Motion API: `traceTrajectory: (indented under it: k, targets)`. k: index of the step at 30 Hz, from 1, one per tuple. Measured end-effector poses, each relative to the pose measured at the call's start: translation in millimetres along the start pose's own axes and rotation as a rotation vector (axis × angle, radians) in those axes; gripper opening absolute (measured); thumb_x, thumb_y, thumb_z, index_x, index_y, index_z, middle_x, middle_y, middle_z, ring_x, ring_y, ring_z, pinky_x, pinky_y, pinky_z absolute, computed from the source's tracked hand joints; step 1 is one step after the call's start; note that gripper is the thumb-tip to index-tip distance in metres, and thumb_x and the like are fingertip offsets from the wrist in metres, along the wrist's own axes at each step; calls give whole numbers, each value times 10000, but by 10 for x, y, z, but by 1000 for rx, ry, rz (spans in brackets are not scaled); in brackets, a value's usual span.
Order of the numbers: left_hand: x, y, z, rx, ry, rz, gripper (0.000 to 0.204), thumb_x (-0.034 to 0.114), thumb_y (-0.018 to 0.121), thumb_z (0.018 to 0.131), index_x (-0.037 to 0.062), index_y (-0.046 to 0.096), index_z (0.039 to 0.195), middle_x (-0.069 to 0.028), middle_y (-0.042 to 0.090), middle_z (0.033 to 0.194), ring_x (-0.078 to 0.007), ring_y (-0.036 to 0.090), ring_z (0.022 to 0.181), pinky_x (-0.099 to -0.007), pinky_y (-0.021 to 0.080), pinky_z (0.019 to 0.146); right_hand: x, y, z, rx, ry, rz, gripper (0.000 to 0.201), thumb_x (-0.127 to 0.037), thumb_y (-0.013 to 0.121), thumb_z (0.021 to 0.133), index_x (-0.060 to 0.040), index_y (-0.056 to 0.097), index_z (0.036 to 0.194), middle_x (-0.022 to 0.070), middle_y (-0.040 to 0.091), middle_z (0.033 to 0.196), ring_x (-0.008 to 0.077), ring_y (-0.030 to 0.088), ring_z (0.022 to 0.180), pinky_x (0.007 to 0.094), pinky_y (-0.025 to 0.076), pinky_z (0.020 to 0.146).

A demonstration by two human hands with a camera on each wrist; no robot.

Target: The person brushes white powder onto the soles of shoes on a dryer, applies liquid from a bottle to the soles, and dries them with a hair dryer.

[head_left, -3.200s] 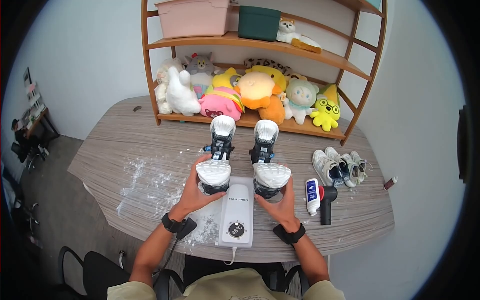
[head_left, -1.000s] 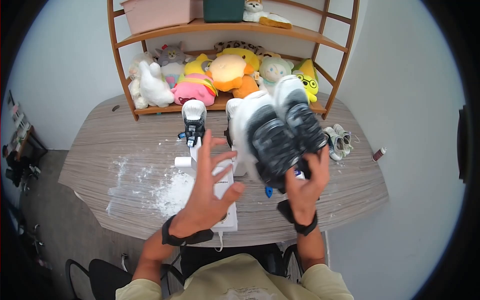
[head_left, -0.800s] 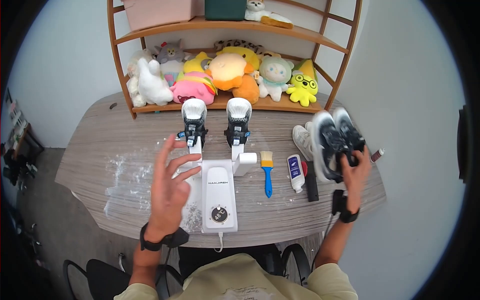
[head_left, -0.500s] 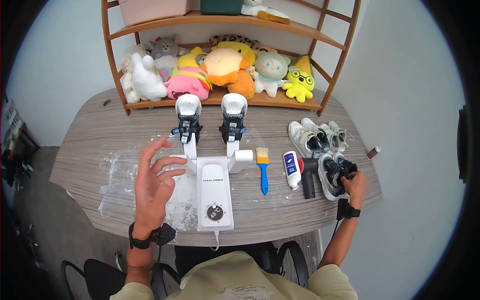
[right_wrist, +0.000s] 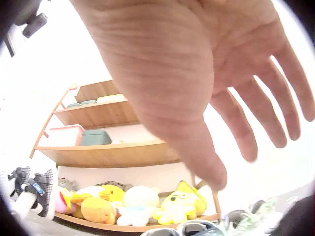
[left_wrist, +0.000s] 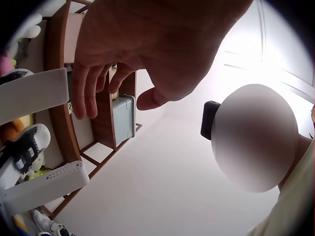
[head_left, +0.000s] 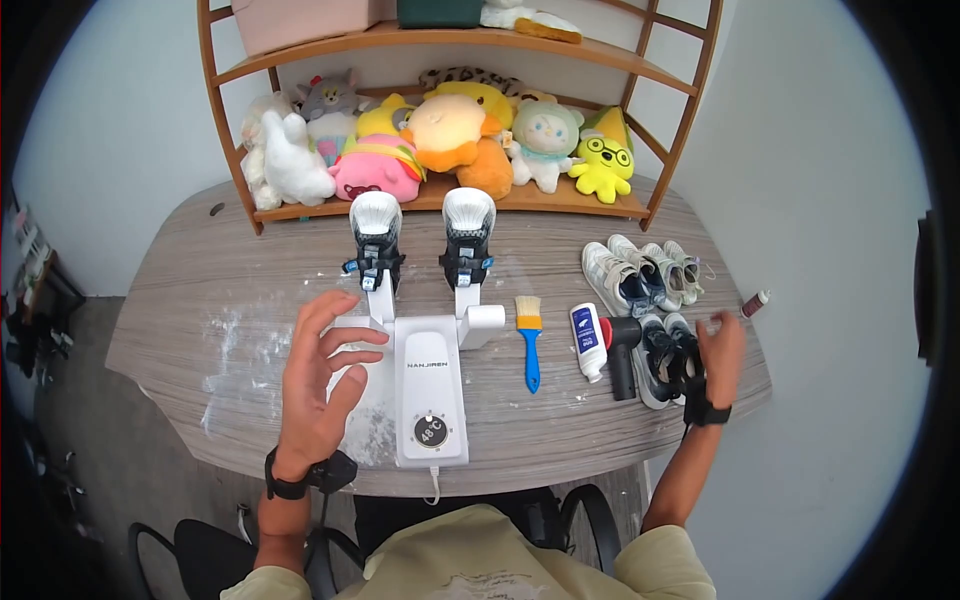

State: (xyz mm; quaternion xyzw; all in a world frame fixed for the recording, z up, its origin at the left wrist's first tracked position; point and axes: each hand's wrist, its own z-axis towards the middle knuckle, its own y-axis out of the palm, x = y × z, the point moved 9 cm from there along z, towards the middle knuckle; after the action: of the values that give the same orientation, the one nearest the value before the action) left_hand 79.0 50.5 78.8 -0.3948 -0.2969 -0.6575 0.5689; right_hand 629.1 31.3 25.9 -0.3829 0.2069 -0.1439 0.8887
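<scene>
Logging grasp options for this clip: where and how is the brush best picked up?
Probably by the handle, mid-length, pinched across its width from above, coming from the near edge of the table. The brush lies flat, handle towards that edge, bristles away, apart from the dryer and bottle.

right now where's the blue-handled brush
In the head view, the brush lies on the table a little right of centre, between the white NANJIREN machine on its left and the white bottle on its right.
</scene>
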Motion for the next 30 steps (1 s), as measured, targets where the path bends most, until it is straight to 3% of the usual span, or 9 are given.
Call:
traceTrajectory:
  k: [3, 5, 8, 12, 15, 18, 22, 26, 30]
  targets:
    - [-16, 32, 9, -13, 3, -15, 543, 11, 536, 846, -6, 399, 1370, -171, 353, 1383, -261, 602, 1082, -365, 523, 879, -406, 461, 411, -13, -208, 126, 405, -254, 815, 688, 11, 662, 953, 219, 672, 935, 366, 637, 915, 439, 498, 787]
    - [8, 51, 8, -26, 12, -23, 531, -1, 533, 844, -4, 409, 1361, -168, 363, 1368, -259, 603, 1079, -360, 524, 876, -616, 1082, 581, -326, -197, 6, 441, -273, 814, 678, 19, 663, 972, 226, 675, 973, 372, 645, 945, 425, 507, 830]
    - [68, 18, -27, -35, 19, -12, 514, -11, 529, 844, -5, 421, 1347, -163, 378, 1347, -257, 607, 1073, -354, 524, 876, -749, 1586, 596, -523, -136, -136, 440, -275, 790, 683, 27, 665, 977, 238, 671, 1022, 381, 649, 982, 429, 515, 864]
    - [67, -78, -96, -24, 9, 1, 486, -11, 534, 856, -11, 435, 1332, -161, 391, 1333, -254, 617, 1054, -345, 524, 872, -680, 1900, 694, -468, -111, -180, 350, -228, 717, 720, 9, 676, 974, 242, 673, 1025, 395, 647, 992, 448, 529, 851]
    - [69, -124, -122, -9, -5, 7, 477, 2, 526, 857, -21, 441, 1326, -168, 392, 1333, -261, 620, 1035, -353, 527, 862, -750, 1749, 790, -378, -60, -166, 263, -161, 650, 741, -24, 693, 961, 226, 687, 966, 396, 661, 930, 464, 534, 810]
    - [74, -132, -119, 6, 6, 26, 481, 18, 510, 845, -37, 447, 1319, -177, 404, 1325, -271, 620, 1008, -370, 535, 843, -1084, 1226, 794, -264, -104, -96, 234, -158, 651, 731, -40, 705, 926, 224, 687, 921, 396, 663, 890, 475, 532, 787]
    - [37, -69, -56, -31, 9, 36, 486, -42, 541, 846, -23, 442, 1322, -166, 442, 1305, -250, 617, 1068, -327, 548, 823, -1662, 266, 565, 77, -206, 161, 239, -181, 681, 742, -29, 682, 926, 190, 672, 898, 356, 654, 815, 432, 512, 694]
    - [21, 41, 111, -6, -59, -13, 515, -44, 581, 851, -6, 425, 1341, -165, 457, 1332, -248, 599, 1138, -300, 561, 807, -2331, -576, 8, 399, -406, 573, 234, -66, 700, 694, -24, 641, 917, 137, 618, 805, 328, 591, 718, 375, 474, 631]
    - [-3, 157, 377, 25, -92, -77, 738, 45, 661, 860, 15, 241, 1466, -174, 420, 1402, -273, 536, 1223, -325, 564, 830, -2961, -923, -463, 443, -571, 723, 266, 7, 682, 648, -4, 632, 908, 131, 593, 803, 321, 561, 715, 393, 457, 614]
